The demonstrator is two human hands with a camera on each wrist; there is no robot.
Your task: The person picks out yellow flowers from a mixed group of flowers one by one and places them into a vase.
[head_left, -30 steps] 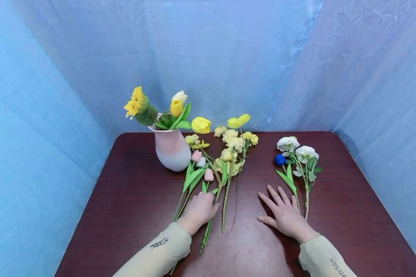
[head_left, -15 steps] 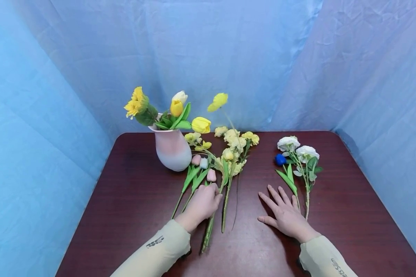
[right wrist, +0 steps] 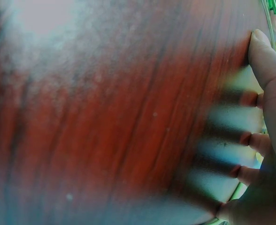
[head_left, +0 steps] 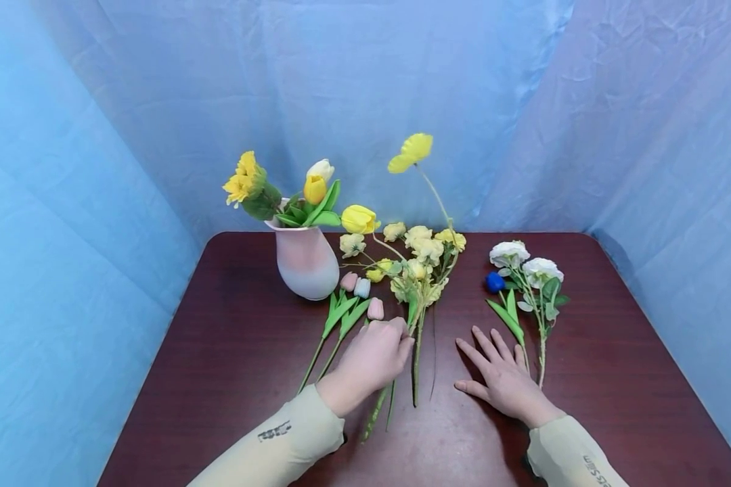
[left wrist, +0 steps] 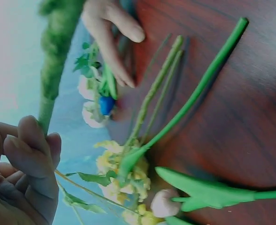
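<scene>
My left hand (head_left: 371,355) grips the green stem of a branching yellow flower (head_left: 413,151), its tall bloom raised above the others. Close up in the left wrist view, curled fingers (left wrist: 32,150) pinch the thick knobbly stem (left wrist: 53,65). Below and left of this hand lie pink and pale blue tulips (head_left: 375,309); pale yellow flowers (head_left: 428,249) lie just beyond it. My right hand (head_left: 502,380) rests on the table with fingers spread, beside the stems of a blue tulip (head_left: 495,282) and white flowers (head_left: 542,272).
A pink-and-white vase (head_left: 304,264) stands at the back left, holding yellow and white blooms. One yellow tulip (head_left: 359,219) leans out from its right side. The dark red table (head_left: 219,352) is bordered by blue curtains (head_left: 365,81).
My left hand has lifted the branching yellow flower and shifted right with it. Its tall bloom has risen from among the pale yellow flowers. My right hand has stayed put.
</scene>
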